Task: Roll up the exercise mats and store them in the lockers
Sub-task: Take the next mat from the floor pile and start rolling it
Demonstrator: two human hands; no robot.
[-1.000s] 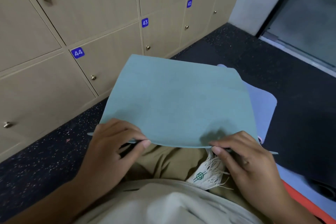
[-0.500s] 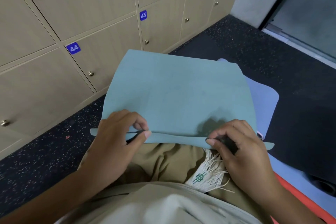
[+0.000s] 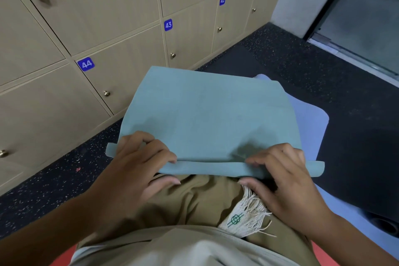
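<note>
Two hands at lower centre of frame. Left hand [image 3: 138, 164] and right hand [image 3: 282, 170] each curl fingers over the folded near edge of the teal mat [image 3: 207, 119], thumbs beneath. Fold runs left-right; the mat's length points away toward the lockers [image 3: 121, 34], overlying a pale blue mat [image 3: 311, 119] on the floor.
</note>
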